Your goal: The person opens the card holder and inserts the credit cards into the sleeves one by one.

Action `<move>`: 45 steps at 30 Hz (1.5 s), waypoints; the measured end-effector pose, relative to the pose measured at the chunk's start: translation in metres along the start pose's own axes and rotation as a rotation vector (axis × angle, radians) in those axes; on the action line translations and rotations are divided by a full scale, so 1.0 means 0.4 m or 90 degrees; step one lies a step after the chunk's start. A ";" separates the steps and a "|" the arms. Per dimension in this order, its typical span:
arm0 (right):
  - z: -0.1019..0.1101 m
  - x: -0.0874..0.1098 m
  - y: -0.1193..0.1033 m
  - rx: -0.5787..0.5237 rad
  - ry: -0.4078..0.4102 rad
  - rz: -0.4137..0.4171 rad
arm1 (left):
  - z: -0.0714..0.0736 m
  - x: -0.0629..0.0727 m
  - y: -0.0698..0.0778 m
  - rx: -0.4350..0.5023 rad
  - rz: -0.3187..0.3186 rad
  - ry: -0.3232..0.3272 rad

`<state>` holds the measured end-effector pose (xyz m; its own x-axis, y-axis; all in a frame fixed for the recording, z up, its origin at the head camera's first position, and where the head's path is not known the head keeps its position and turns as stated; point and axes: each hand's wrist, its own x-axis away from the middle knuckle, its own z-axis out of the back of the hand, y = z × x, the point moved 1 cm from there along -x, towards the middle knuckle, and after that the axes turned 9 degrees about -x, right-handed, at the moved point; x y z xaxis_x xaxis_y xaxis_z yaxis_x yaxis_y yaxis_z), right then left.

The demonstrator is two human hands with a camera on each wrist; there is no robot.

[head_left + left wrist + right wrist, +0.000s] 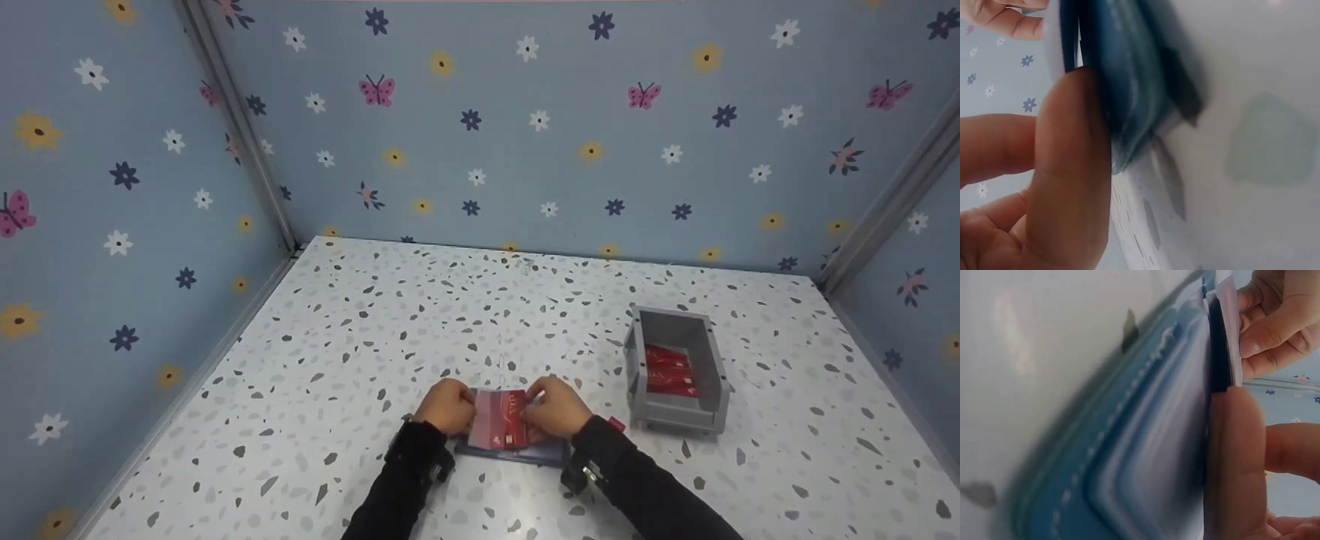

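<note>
Pinching a red card by its opposite sides, the left hand and right hand are holding it over a blue stitched holder, which is lying on a speckled white table. Rightward, a gray bin is containing similar cards.

Blue walls with flowers and pink butterflies; grey corner posts; a speckled white tabletop.
</note>
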<state>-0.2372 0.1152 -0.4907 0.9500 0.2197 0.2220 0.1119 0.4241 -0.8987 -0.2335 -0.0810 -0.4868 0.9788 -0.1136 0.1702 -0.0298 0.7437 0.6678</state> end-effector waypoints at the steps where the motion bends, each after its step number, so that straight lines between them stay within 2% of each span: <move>1: -0.002 -0.001 0.000 0.006 0.002 0.001 | 0.001 0.000 0.000 -0.002 0.001 0.000; 14: -0.028 -0.008 -0.012 0.037 0.004 -0.001 | 0.000 -0.004 0.000 -0.017 -0.012 0.008; 21: -0.040 -0.008 -0.017 0.005 -0.001 -0.030 | -0.002 -0.003 0.001 -0.013 -0.026 0.011; 29: -0.041 -0.009 -0.018 0.002 -0.002 -0.044 | -0.006 -0.004 0.003 -0.027 -0.024 0.019; 34: -0.036 -0.009 -0.015 0.000 -0.008 -0.043 | -0.012 0.001 0.011 -0.022 -0.008 0.000; 39: -0.024 -0.004 -0.013 0.001 -0.035 -0.033 | -0.020 0.011 0.020 -0.074 -0.014 0.022; 45: 0.005 0.009 -0.017 0.040 -0.062 0.021 | -0.023 0.019 0.029 -0.133 -0.030 0.057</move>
<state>-0.2352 0.1150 -0.4829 0.9194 0.3178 0.2319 0.0603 0.4687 -0.8813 -0.2247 -0.0672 -0.4845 0.9924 -0.0998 0.0716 0.0499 0.8605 0.5070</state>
